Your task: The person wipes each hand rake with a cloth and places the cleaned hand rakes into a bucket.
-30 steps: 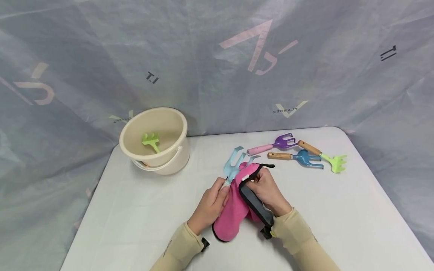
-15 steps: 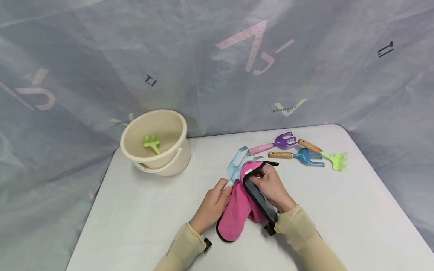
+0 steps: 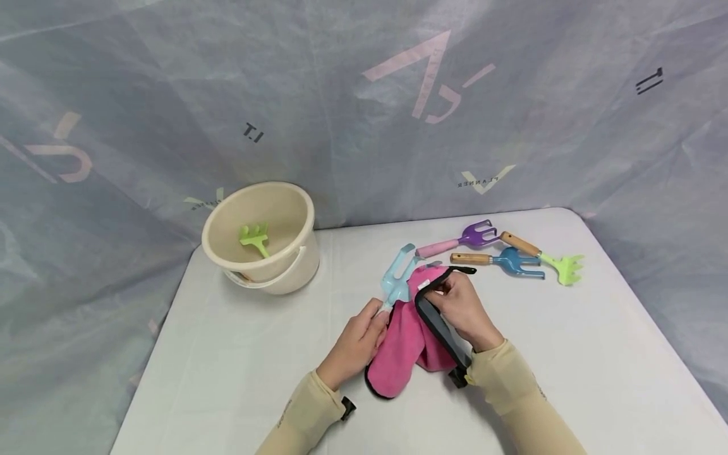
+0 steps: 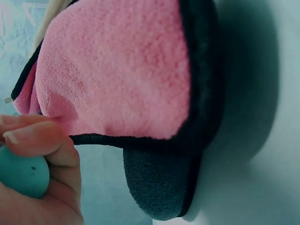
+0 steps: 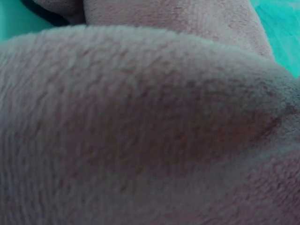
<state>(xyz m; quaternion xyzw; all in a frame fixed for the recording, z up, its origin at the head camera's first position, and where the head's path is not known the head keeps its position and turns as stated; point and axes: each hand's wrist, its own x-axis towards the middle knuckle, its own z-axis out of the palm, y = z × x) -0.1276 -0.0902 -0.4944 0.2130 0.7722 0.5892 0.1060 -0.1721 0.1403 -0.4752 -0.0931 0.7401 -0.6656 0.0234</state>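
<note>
My left hand (image 3: 355, 344) grips the handle of a light-blue garden hand fork (image 3: 396, 287), its tines pointing away from me. In the left wrist view the rounded teal handle end (image 4: 23, 173) pokes out of the curled fingers. A pink and grey cloth (image 3: 395, 354) with black edging hangs between both hands and lies against the fork's head, covering part of the tines. My right hand (image 3: 463, 309) pinches this cloth near its upper edge. Cloth (image 5: 140, 117) fills nearly all of the right wrist view, so the right fingers are hidden there.
A cream bucket (image 3: 307, 265) stands at the back left, with a green hand rake (image 3: 254, 236) inside. Toward the back right lie a purple hand fork (image 3: 474, 235) with pink handle, a blue hand fork (image 3: 512, 261) and a green hand rake (image 3: 563, 268). A grey curtain (image 3: 364, 126) hangs behind the table.
The right hand has moved slightly right and upward with the cloth, and more of the light-blue fork's head shows. The left hand still grips the fork, shifted a little right.
</note>
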